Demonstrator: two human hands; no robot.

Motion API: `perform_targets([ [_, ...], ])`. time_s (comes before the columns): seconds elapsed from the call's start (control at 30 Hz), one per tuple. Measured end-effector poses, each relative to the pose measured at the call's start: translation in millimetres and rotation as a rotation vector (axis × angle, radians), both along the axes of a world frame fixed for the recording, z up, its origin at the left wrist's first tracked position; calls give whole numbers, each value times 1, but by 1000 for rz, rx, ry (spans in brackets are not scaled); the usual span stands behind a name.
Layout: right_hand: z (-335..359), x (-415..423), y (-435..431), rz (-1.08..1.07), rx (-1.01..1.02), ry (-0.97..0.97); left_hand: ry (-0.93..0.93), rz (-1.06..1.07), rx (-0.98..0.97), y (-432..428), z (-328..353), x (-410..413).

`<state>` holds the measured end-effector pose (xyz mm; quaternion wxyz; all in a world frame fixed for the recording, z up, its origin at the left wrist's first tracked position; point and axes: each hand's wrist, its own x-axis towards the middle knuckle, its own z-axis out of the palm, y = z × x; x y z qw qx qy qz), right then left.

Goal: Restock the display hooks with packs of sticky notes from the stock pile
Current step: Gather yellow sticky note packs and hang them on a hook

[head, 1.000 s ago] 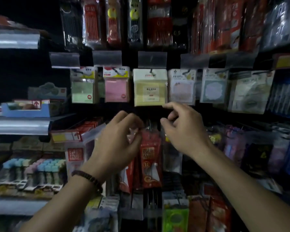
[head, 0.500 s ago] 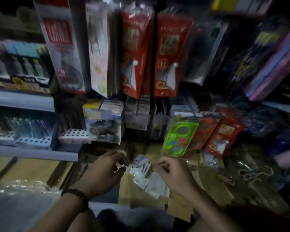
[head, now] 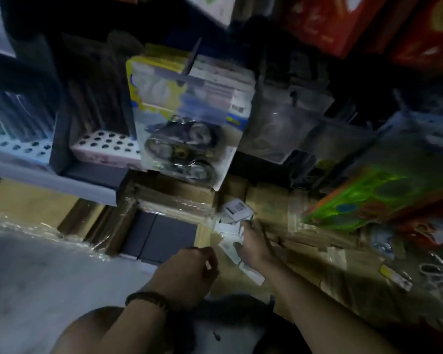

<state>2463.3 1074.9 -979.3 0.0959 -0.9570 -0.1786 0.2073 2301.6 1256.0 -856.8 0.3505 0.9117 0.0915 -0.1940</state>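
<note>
The stock pile of sticky-note packs (head: 234, 213) was seen lying on taped cardboard boxes (head: 279, 208), below a hanging blister pack (head: 187, 118); the right hand (head: 253, 246) was laid on the pile, fingers roughly straight; the left hand (head: 189, 272), braceleted (head: 149, 298), was curled just beside it; whether anything was held could not be told.

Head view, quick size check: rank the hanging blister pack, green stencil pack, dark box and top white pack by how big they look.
1. hanging blister pack: largest, though it hangs nearer the camera than the floor items.
2. green stencil pack: blurred, runs to the frame edge.
3. dark box.
4. top white pack: smallest.
</note>
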Motion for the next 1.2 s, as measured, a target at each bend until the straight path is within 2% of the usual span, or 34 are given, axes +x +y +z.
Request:
perform_targets([
  [0.17,-37,42,36,77,-131,49,18,25,10,4,4,9],
  [0.37,-62,54,44,149,-332,-37,51,-42,8,-3,4,11],
  [0.5,-64,52,46,141,-332,-82,20,-55,-4,-8,2,12],
  [0.6,-54,60,50,112,-270,-12,-26,-42,-15,-9,1,13],
  [0.77,-21,79,44,306,-275,44,-11,-28,-12,0,-5,10],
  [0.83,-5,80,35,344,-271,-41,-7,-9,-7,2,-6,11],
  [0.97,25,66,12,190,-152,-236,2,6,-4,4,-12,16],
  [1.03,35,50,-6,48,50,-182,22,9,-14,4,-14,16],
  [1.13,56,15,-36,-175,419,-3,47,-9,-7,2,-15,14],
  [1.2,76,-10,-52,-227,524,35,56,2,-12,1,-16,13],
])
